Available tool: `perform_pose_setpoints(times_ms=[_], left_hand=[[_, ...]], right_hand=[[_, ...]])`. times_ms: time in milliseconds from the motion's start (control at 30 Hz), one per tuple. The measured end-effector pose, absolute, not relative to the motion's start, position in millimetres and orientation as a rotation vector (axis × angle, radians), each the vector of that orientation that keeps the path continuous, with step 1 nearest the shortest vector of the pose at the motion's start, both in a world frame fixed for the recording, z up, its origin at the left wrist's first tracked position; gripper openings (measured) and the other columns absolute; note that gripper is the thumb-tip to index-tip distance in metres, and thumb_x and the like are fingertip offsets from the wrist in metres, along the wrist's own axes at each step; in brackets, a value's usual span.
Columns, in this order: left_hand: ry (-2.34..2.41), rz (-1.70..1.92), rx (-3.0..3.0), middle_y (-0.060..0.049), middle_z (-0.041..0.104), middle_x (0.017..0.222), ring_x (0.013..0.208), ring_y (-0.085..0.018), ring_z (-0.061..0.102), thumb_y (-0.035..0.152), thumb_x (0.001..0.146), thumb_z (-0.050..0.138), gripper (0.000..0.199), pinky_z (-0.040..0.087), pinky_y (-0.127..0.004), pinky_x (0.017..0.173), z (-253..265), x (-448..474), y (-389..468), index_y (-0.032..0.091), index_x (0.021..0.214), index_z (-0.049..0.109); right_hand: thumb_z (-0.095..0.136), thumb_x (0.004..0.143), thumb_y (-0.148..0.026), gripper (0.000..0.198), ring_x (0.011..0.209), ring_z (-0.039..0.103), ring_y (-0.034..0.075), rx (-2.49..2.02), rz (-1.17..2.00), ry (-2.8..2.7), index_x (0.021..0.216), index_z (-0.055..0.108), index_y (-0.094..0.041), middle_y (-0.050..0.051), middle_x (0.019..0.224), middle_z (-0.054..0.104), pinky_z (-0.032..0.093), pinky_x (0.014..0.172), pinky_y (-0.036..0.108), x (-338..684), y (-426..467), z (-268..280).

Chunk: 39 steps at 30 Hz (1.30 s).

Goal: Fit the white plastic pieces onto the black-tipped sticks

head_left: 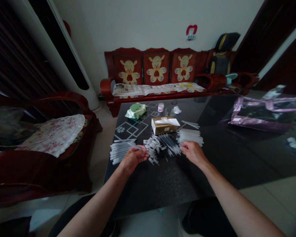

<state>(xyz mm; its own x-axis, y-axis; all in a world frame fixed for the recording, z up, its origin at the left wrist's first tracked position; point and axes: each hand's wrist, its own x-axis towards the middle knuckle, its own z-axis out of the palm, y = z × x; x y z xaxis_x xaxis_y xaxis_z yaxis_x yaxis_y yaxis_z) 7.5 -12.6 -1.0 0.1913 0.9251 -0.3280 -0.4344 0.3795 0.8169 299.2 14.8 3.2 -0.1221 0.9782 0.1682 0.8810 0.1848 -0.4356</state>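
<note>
My left hand [135,157] is closed in a pinch on a slim white pen barrel [135,145], which points up and left over a row of similar white pens [118,151]. At the near edge of a stack of translucent pen barrels [190,135] is my right hand [192,152]. Its fingers are pressed together; whatever they hold, if anything, is hidden. Between my hands lie a heap of small white pen parts [151,144] and a bundle of dark thin refills [169,142]. Small black pieces [162,153] are scattered beside the heap.
Behind the piles on the dark table [162,191] stands a gold tissue box [166,125]. Farther back are a green wipes pack [136,111], a small white cup [160,107] and a crumpled tissue [177,110]. A purple-edged clear bag [263,113] lies right.
</note>
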Motion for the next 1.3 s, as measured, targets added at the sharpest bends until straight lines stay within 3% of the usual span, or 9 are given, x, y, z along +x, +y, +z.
perform_pose_setpoints(times_ms=[400,833,1300], left_hand=[[0.936,1.055,0.636,-0.006,0.068,0.071,0.067,-0.014,0.068,0.016,0.076,0.068,0.012,0.056,-0.022,0.063,-6,13,-14,0.011,0.085,0.063],[0.966,1.081,0.600,-0.007,0.069,0.072,0.068,-0.015,0.069,0.016,0.077,0.067,0.011,0.057,-0.024,0.065,-10,14,-12,0.010,0.085,0.063],[0.993,1.059,0.592,-0.008,0.068,0.072,0.069,-0.015,0.069,0.015,0.078,0.065,0.008,0.056,-0.024,0.066,-3,19,-16,0.010,0.084,0.062]], right_hand=[[0.058,0.074,-0.023,0.015,0.077,0.064,0.020,-2.158,0.056,-2.037,0.076,0.073,-0.022,0.006,0.082,0.071,0.038,0.060,0.025,351,31,-1],[0.055,0.078,-0.019,0.016,0.072,0.064,0.018,-1.769,0.277,-2.292,0.077,0.071,-0.020,0.004,0.074,0.070,0.037,0.062,0.024,284,19,-12],[0.053,0.085,-0.019,0.022,0.087,0.066,0.020,-1.618,0.206,-2.515,0.094,0.071,-0.025,0.005,0.091,0.073,0.042,0.073,0.027,250,23,-22]])
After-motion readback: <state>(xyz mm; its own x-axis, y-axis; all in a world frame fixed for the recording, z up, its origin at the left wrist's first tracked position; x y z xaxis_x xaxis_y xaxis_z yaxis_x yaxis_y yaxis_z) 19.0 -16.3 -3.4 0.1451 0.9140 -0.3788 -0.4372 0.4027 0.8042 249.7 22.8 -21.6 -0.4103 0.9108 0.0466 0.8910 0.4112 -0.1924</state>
